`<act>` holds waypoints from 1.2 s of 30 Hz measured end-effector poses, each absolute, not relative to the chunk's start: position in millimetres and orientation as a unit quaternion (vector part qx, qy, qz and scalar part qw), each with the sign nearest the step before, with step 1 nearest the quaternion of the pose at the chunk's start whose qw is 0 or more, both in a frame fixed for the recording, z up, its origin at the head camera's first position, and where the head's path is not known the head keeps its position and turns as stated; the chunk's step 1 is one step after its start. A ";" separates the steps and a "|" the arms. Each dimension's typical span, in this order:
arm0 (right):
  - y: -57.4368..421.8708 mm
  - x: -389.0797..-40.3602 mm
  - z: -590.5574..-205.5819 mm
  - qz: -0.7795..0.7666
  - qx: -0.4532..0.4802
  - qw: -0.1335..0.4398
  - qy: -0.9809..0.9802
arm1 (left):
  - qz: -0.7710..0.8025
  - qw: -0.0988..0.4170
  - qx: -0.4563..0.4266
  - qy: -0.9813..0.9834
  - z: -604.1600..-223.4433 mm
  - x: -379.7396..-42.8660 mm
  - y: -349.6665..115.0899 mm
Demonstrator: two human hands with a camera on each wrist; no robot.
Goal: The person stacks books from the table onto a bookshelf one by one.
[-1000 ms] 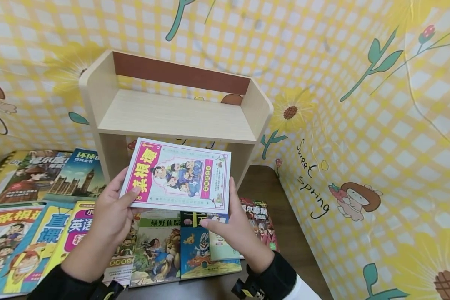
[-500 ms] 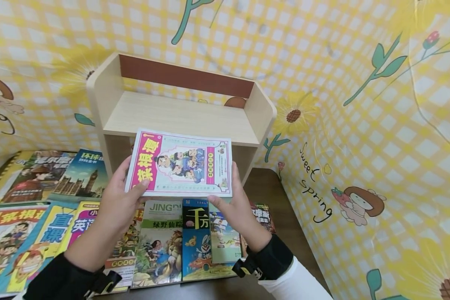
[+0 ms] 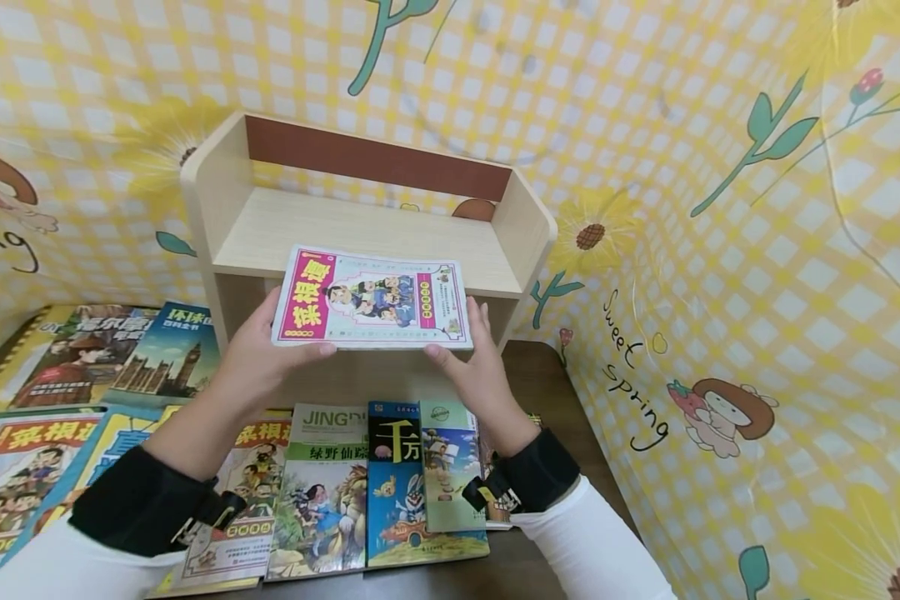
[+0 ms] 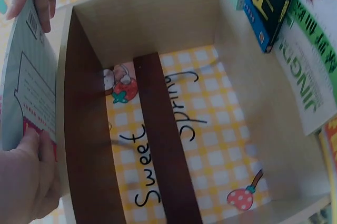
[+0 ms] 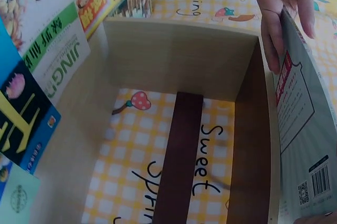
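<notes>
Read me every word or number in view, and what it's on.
"菜根谭": held book, far-left book, red-banner book by lion book
"绿野仙踪", "JING" (cut off): lion book
"千", next character partly covered: rabbit book
"环球": clock-tower book
"福尔摩", blurred: detective book
"直", partly covered: blue book
"Sweet spring", "ing": wall cloth
Barcode digits, other small print: too small or blurred.

"What colours is the book (image 3: 375, 300)?"
"From here I see pale blue with a pink band."
"And the shelf (image 3: 367, 221)?"
"Pale wood; I see yellow-and-white checks on the wall (image 3: 645, 92)."
</notes>
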State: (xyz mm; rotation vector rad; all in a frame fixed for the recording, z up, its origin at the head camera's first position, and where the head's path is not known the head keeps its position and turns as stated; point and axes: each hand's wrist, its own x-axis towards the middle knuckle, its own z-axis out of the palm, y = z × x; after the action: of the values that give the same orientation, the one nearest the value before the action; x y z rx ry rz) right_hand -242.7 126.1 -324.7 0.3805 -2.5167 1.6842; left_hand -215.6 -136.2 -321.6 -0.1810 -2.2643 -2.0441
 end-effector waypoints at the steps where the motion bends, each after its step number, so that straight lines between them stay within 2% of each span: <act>1: 126.2 -245.0 -323.8 0.551 0.121 0.048 -0.824 | -0.653 0.044 -0.056 -0.754 -320.2 -217.6 -136.7; 5: 125.4 -253.3 -319.7 0.543 0.113 0.054 -0.831 | -0.597 0.063 -0.027 -0.799 -316.1 -223.3 -137.7; 12: 123.7 -267.9 -312.8 0.480 0.102 0.066 -0.869 | -0.496 0.132 0.014 -0.858 -309.2 -229.1 -131.4; 18: 123.9 -275.5 -304.6 0.373 0.097 0.084 -0.919 | -0.460 0.151 0.005 -0.875 -301.4 -234.8 -129.6; 25: 124.6 -283.8 -293.3 0.231 0.118 0.111 -0.959 | -0.425 0.154 -0.018 -0.892 -291.9 -243.2 -133.8; 36: 125.4 -306.6 -280.2 0.186 0.136 0.071 -0.970 | -0.369 0.098 -0.043 -0.923 -271.8 -265.0 -138.4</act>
State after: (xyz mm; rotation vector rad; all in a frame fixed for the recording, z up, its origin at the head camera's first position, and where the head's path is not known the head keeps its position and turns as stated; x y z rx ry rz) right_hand -306.6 125.4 -280.2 0.4088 -2.9178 0.5589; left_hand -265.0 -138.4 -271.8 -0.1263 -2.7324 -1.0911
